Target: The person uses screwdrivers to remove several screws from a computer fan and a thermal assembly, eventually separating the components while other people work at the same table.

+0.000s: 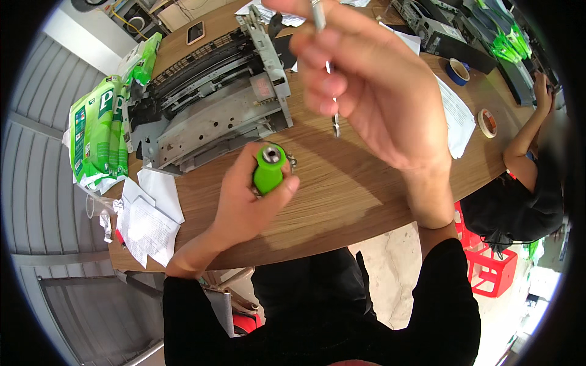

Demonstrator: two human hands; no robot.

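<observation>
My left hand (238,204) is wrapped round a stubby green screwdriver handle (267,178), its metal socket turned up and no shaft in it. Something small and metallic shows beside the handle, too small to name. Raised over the table, my right hand (394,113) pinches a thin metal screwdriver shaft (336,122) between its fingers, tip pointing down. The two parts are apart. Just beyond my left hand lies a stripped grey metal printer chassis (204,131) with a black roller section along its far side.
Green wipe packs (101,137) stand left of the chassis, with loose papers (146,226) nearer me. A phone (195,33) lies at the back. Blue tape (457,71), pale tape (487,123) and papers (455,116) are at right. Another person's arm (526,137) rests by the right edge, above red stools (494,271).
</observation>
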